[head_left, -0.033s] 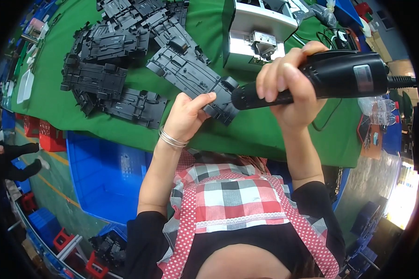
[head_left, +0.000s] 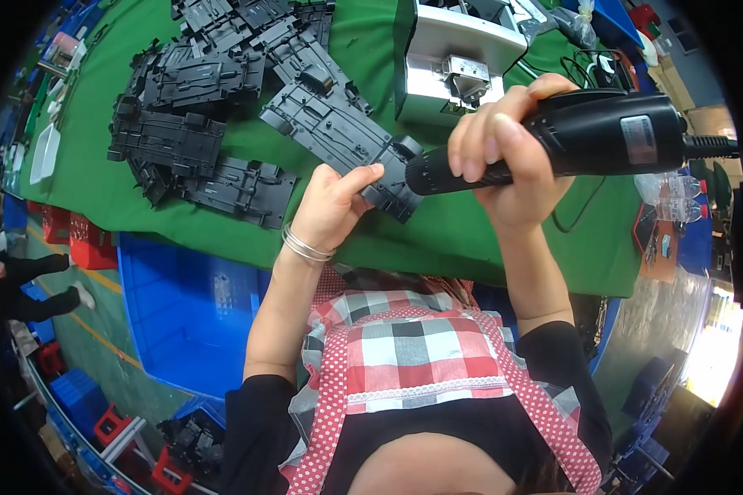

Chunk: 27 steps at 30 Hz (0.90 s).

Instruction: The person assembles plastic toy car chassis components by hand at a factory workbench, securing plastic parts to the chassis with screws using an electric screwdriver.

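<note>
A long black plastic toy-car chassis (head_left: pixel 338 132) lies slantwise on the green cloth, its near end toward me. My left hand (head_left: pixel 328 202) grips that near end, thumb pressed on top and fingers curled beneath. My right hand (head_left: pixel 516 153) is wrapped around a corded black electric screwdriver (head_left: pixel 607 132), held almost level. The tool's ribbed nose meets the chassis's near right corner beside a wheel-shaped part; its bit and any screw there are hidden. Left of the held piece, similar black chassis (head_left: pixel 169 136) lie in an overlapping pile.
A white-and-silver screw feeder (head_left: pixel 458 70) stands beyond my right hand. The screwdriver's cord (head_left: pixel 710 147) runs off to the right. Below the left table edge sits a blue bin (head_left: pixel 194 322). A white tray (head_left: pixel 45 154) lies far left, and another person's legs (head_left: pixel 37 289) show beyond.
My right hand and the screwdriver have shifted very slightly left. My left hand and the chassis look the same. At the far left, the other person's foot has moved a little right.
</note>
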{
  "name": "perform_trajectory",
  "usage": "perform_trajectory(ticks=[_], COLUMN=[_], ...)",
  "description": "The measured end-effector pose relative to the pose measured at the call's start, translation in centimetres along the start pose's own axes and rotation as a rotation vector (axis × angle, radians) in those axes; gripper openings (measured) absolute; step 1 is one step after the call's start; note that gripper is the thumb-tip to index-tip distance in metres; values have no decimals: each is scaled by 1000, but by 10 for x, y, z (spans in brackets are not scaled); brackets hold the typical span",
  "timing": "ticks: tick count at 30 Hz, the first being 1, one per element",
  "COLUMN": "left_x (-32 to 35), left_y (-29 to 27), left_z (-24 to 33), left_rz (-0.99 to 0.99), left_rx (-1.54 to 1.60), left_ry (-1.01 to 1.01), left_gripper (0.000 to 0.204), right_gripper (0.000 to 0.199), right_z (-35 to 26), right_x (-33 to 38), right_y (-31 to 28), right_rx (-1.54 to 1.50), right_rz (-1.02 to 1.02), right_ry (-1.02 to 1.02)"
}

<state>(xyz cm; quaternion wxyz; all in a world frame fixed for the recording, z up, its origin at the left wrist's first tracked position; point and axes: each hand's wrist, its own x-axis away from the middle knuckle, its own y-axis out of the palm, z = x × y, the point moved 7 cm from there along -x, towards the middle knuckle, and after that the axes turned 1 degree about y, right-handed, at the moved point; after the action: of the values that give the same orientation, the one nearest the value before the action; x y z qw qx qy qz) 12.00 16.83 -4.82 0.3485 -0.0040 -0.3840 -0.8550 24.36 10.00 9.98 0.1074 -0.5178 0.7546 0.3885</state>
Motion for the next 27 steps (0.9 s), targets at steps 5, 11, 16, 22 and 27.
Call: perform_trajectory(ticks=[5,11,16,22,27], left_x=[0,5,10,17,29], left_y=[4,5,14,45,118], left_z=[-6,-8,-8,5,-31], left_rz=[-1,93,76,8,-485], left_rx=[-84,-251,-116,-533,-699], left_ry=[-61,-32,-2,424,496], left_gripper=[13,10,10,21,26], right_gripper=[32,27,29,31,46], right_z=[8,12,7,-31,-32], right_x=[5,11,11,5,50], right_y=[1,7,14,-17,-54], right_rx=[91,313,457,234,535], right_rz=[-38,-144,-207,30,213], right_ry=[7,79,22,231,727])
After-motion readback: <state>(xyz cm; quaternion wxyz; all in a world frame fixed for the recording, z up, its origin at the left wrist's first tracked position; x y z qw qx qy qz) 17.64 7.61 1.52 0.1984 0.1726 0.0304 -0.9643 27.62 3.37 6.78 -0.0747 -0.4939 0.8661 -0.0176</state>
